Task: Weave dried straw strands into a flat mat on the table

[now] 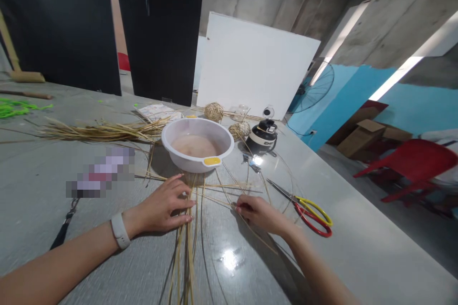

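Observation:
My left hand (166, 207) rests on the grey table with its fingers spread, over the edge of a bunch of long, thin tan strips (186, 257), perhaps rattan or cane. These run from below the basin toward me. Several more strips cross them sideways and fan out to the right. My right hand (258, 213) is closed in a pinch on one thin strip (263, 240), whose end slants down to the right. Just beyond both hands stands a white plastic basin (191, 164) with cloudy water in it. Red and yellow-handled scissors (304, 208) lie to the right of my right hand.
A big bundle of dry strips (103, 131) lies at the left, behind a blurred-out card on a lanyard (102, 174). Behind the basin are two woven balls (213, 112) and a black-and-white bottle (262, 138). Black and white boards stand at the back; a red chair (415, 167) is beyond the table.

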The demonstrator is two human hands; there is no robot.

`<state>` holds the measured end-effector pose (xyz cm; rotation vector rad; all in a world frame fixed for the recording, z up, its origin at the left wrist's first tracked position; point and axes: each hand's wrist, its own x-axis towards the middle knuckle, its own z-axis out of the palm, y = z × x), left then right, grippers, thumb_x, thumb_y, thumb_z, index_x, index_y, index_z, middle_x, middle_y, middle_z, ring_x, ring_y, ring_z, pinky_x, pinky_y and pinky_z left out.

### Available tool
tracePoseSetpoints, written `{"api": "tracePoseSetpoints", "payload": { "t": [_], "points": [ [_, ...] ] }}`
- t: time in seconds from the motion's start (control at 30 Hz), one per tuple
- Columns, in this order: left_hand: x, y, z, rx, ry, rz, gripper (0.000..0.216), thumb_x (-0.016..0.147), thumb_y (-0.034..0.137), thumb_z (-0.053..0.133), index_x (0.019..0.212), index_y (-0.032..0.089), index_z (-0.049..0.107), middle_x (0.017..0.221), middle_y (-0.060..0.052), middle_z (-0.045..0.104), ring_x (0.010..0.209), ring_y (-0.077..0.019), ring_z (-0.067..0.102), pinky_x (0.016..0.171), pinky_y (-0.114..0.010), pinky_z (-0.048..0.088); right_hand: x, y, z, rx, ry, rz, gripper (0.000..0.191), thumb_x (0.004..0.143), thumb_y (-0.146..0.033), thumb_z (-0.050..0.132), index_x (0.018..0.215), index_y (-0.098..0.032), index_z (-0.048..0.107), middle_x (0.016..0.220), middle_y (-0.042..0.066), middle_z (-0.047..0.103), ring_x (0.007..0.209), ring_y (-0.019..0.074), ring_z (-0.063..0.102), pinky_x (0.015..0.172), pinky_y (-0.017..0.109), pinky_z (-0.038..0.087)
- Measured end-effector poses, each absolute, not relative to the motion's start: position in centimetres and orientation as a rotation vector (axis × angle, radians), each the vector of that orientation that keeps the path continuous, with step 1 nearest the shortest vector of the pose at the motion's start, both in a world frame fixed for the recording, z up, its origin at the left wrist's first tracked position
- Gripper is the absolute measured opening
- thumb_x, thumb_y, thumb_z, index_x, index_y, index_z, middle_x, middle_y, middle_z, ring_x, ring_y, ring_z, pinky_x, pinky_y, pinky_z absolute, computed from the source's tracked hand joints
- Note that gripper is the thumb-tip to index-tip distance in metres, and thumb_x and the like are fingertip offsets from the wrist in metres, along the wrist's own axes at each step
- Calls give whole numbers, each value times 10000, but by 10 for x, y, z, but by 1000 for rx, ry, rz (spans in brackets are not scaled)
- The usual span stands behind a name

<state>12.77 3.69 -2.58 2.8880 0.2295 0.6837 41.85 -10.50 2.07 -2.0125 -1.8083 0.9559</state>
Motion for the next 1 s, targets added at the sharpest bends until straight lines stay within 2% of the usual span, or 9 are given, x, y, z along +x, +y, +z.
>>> {"api": "tracePoseSetpoints", "payload": {
  "t": [0.2, 0.4, 0.57, 0.73, 0.8, 0.9, 1.0],
  "points": [
    [127, 38, -25, 2838, 259, 701, 254, 888, 358, 683, 1107, 239, 731, 1073, -79, 665, 1065, -256, 605, 1167, -595, 309, 428, -98, 25, -2017, -1697, 1190, 147, 898, -212, 483, 751, -207, 488, 586, -26, 526, 543, 128, 497, 541, 240, 366],
    [128, 37, -24, 2844, 266, 683, 235, 886, 343, 683, 1086, 231, 733, 1063, -77, 669, 1064, -259, 608, 1159, -596, 325, 428, -94, 25, -2031, -1714, 1292, 178, 923, -251, 492, 755, -195, 508, 618, -20, 538, 544, 120, 501, 538, 237, 385],
    [128, 37, -24, 2855, 262, 673, 229, 883, 327, 684, 1093, 249, 727, 1069, -68, 667, 1061, -256, 607, 1151, -593, 338, 422, -88, 32, -2085, -1751, 1144, 190, 976, -365, 472, 889, -202, 515, 672, -13, 574, 554, 136, 558, 532, 244, 401],
    [128, 37, -27, 2853, 252, 686, 234, 892, 328, 675, 1108, 250, 721, 1066, -65, 667, 1061, -256, 610, 1150, -589, 339, 415, -85, 41, -2205, -1837, 860, 199, 912, -313, 600, 1058, -196, 531, 895, 40, 667, 597, 128, 585, 553, 239, 389],
    [128, 38, -27, 2857, 251, 686, 235, 894, 330, 673, 1109, 249, 722, 1065, -67, 667, 1059, -258, 612, 1147, -589, 341, 414, -84, 42, -2199, -1888, 727, 162, 889, -250, 613, 1038, -201, 571, 922, 40, 685, 663, 136, 595, 597, 237, 382],
    [128, 38, -27, 2860, 250, 675, 233, 893, 334, 674, 1104, 249, 722, 1059, -69, 667, 1055, -261, 612, 1143, -590, 344, 414, -84, 38, -2130, -2015, 684, 95, 848, -150, 597, 899, -210, 649, 898, 21, 701, 763, 151, 604, 649, 237, 368],
    [128, 37, -25, 2861, 243, 683, 236, 892, 336, 673, 1106, 247, 716, 1049, -68, 668, 1048, -260, 611, 1140, -587, 349, 412, -81, 32, -2160, -2055, 702, 110, 845, -151, 587, 843, -208, 681, 823, 15, 699, 739, 155, 586, 630, 242, 342]
  ]
}}
